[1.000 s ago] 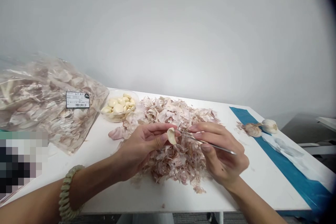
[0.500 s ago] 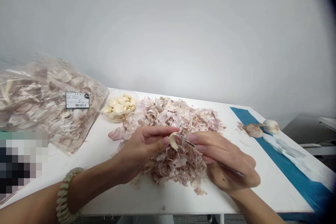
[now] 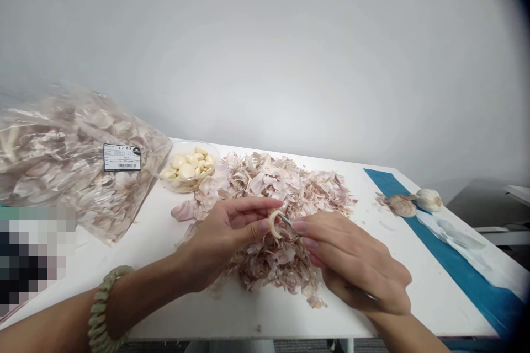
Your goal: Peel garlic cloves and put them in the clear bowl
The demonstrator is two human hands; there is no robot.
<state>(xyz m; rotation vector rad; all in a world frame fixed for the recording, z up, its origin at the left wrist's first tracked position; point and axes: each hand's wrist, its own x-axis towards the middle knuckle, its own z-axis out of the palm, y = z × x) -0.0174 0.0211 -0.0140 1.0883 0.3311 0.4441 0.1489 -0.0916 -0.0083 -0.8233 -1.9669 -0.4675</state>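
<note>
Your left hand pinches a garlic clove between thumb and fingertips, holding it up off the pile with its curved edge turned toward your right hand. That right hand is closed, fingers pressed together around metal tweezers. Only the tips show at the clove, and the shaft is mostly hidden in your grip; you can't tell whether the tips grip the clove or only touch it. Holding the clove in the air gives the tips room to reach it from the side, clear of the litter below. A coiled bead bracelet circles your left wrist. Directly under both hands lies a heap of papery garlic skins, spread on the white bench within easy reach. Just past your left hand, a pink-skinned clove sits at the heap's edge, and beyond it a clear tub keeps bare cream cloves apart from the skins. Farther left, a labelled plastic bag bulges with more skins. Well past your right hand, a garlic bulb and a second bulb sit just beside each other at the far end of a blue strip, set aside from the heap.
</note>
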